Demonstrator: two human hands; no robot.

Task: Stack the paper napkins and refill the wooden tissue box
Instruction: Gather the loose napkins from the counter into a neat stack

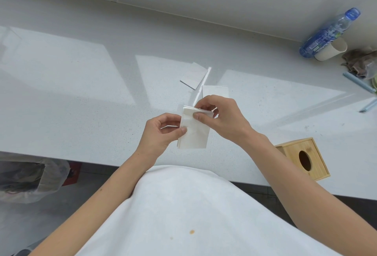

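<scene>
Here, both hands hold a small stack of folded white paper napkins (194, 131) above the pale grey speckled stone counter (81, 92), near its front edge and roughly at the middle of the scene. The left hand (161, 133) pinches the stack's left edge, thumb on the near face and fingers curled behind. The right hand (220, 117) grips the stack's top edge, thumb pressed on the front and fingertips folded over the far side. The stack hangs upright, its lower edge free and slightly fanned.

Just beyond the hands, a single flat white napkin (215, 91) lies on the counter, partly hidden by the right hand. A little farther and to the left lies another flat white napkin (193, 75), turned at an angle, and a thin white strip (203, 84) runs between the two.

The light bamboo wooden tissue box (306, 159) with a round hole in its face sits at the near right edge of the counter, beside the right forearm and well apart from the napkins.

At the far right stand a clear plastic water bottle with a blue cap and label (326, 33) and a cream-coloured cup (331, 49), touching one another, with a crumpled brown cloth (359, 62) near them. A clear plastic bag (30, 178) sits on the floor, below the counter at the near left.
</scene>
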